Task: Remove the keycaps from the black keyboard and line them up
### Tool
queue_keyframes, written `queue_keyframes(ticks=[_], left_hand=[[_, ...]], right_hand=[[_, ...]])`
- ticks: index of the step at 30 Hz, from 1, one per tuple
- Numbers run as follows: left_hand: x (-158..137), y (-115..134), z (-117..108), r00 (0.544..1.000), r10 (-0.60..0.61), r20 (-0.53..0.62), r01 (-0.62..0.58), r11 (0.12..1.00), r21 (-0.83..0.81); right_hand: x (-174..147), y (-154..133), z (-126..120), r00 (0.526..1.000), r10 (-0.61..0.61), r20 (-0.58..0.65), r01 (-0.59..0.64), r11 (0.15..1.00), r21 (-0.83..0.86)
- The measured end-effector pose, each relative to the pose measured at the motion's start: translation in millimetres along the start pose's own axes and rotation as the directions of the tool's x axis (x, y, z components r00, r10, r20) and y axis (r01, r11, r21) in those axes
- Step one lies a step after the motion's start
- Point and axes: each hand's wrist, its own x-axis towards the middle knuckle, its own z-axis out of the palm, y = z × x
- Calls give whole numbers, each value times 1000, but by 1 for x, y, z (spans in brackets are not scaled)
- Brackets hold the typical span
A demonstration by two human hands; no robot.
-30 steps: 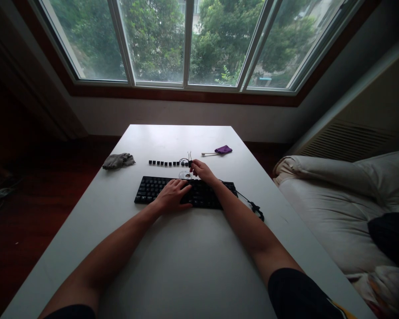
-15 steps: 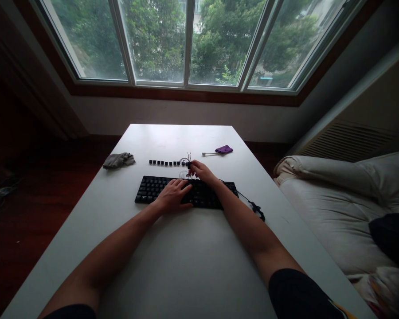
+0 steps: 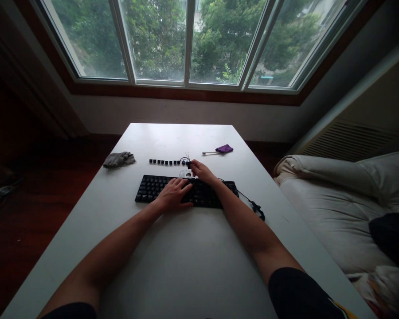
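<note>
A black keyboard [image 3: 149, 189] lies across the white table. My left hand [image 3: 174, 195] rests flat on its middle, palm down with the fingers stretched out and the thumb apart, covering some keys. Just beyond the keyboard's back edge, my right hand [image 3: 202, 171] pinches a small black keycap puller [image 3: 189, 165] with thin wires sticking out. Below those fingertips sits a small clear round dish [image 3: 185, 174]. To the left runs a row of several black keycaps [image 3: 166, 162]. My right forearm hides part of the keyboard's right half.
A crumpled grey cloth [image 3: 119, 159] lies at the table's left edge. Toward the back right are a purple cloth [image 3: 224, 149] and a thin brush-like stick [image 3: 210, 153]. The keyboard's bundled cable [image 3: 257, 209] trails off right. A pale sofa [image 3: 332, 199] stands beside the table [image 3: 173, 270].
The wires of the keycap puller tilt slightly more to the left. My right hand has barely shifted, and my left hand stays in place on the keyboard.
</note>
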Motion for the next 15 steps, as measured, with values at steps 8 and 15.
queue_keyframes(ticks=[8,15], left_hand=[[0,0,1,1000,9,2,-9,1000,11],[-1,0,1,1000,4,-2,-4,1000,9]], right_hand=[[-2,-4,0,999,34,41,-34,999,0],[-7,-15,-13,977,-32,211,12,996,91]])
